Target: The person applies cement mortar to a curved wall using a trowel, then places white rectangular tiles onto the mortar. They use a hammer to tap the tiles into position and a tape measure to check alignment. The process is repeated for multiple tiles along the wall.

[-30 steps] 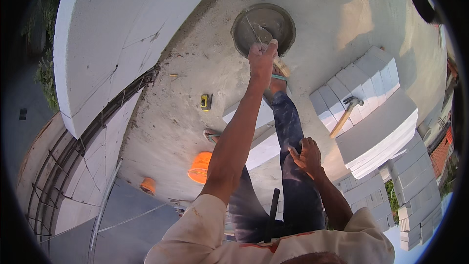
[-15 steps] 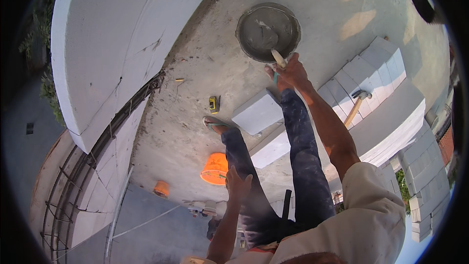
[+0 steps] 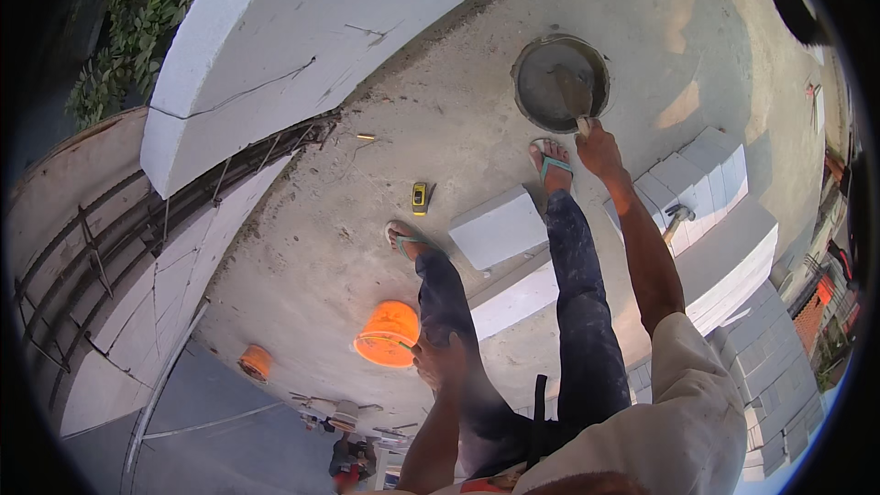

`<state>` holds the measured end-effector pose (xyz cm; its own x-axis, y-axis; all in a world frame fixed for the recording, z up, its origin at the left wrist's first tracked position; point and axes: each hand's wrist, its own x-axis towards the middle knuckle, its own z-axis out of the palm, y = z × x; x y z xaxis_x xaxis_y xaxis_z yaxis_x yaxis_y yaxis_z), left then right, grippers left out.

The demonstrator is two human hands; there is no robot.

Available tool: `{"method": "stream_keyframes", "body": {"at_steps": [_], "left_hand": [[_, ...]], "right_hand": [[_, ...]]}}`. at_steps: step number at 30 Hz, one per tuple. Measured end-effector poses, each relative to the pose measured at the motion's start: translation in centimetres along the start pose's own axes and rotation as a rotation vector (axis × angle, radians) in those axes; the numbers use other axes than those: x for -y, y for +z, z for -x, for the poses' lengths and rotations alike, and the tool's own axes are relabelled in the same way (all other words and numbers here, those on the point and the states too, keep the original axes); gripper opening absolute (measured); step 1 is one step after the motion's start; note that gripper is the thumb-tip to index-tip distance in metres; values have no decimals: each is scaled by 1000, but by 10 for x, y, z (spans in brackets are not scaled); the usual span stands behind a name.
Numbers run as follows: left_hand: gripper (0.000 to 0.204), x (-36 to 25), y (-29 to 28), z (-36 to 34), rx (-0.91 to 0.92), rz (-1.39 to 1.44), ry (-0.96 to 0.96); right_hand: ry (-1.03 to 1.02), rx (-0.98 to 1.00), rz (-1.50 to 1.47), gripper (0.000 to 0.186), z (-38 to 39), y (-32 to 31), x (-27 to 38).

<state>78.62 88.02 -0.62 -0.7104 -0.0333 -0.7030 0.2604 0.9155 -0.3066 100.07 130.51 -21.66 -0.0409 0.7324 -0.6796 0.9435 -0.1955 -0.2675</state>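
My right hand [image 3: 601, 148] is closed round the pale handle of a trowel [image 3: 574, 90]. The trowel's blade is over the round black tub [image 3: 600, 69], which holds wet grey mortar [image 3: 541, 73]. My left hand [image 3: 440, 357] is in front of my left thigh with thumb and finger apart, and I see nothing in it. It appears beside the rim of an orange bucket [image 3: 390, 319]; whether it touches my leg or the bucket I cannot tell. A pale block [image 3: 498, 225] lies on the floor between my sandalled feet and the block below it.
A yellow and black tape measure [image 3: 420, 198] lies on the concrete floor. At the right, a hammer [image 3: 678, 215] rests by a row of pale blocks [image 3: 710, 170]. A white block wall [image 3: 302, 46] and reinforcing bars [image 3: 96, 247] stand left. A smaller orange bucket [image 3: 256, 363] sits farther off.
The trowel's blade has come up from the mortar and shows more fully. My left hand has moved down beside the orange bucket's rim. The whole view has shifted and turned.
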Motion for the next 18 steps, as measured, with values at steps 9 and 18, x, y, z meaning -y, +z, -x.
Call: {"method": "stream_keyframes", "body": {"at_steps": [9, 18], "left_hand": [[77, 18, -29, -22, 12, 89, -82], [74, 29, -32, -34, 18, 132, -64]], "right_hand": [[80, 207, -790, 21, 91, 0, 25], [-1024, -148, -296, 37, 237, -87, 228]]}}
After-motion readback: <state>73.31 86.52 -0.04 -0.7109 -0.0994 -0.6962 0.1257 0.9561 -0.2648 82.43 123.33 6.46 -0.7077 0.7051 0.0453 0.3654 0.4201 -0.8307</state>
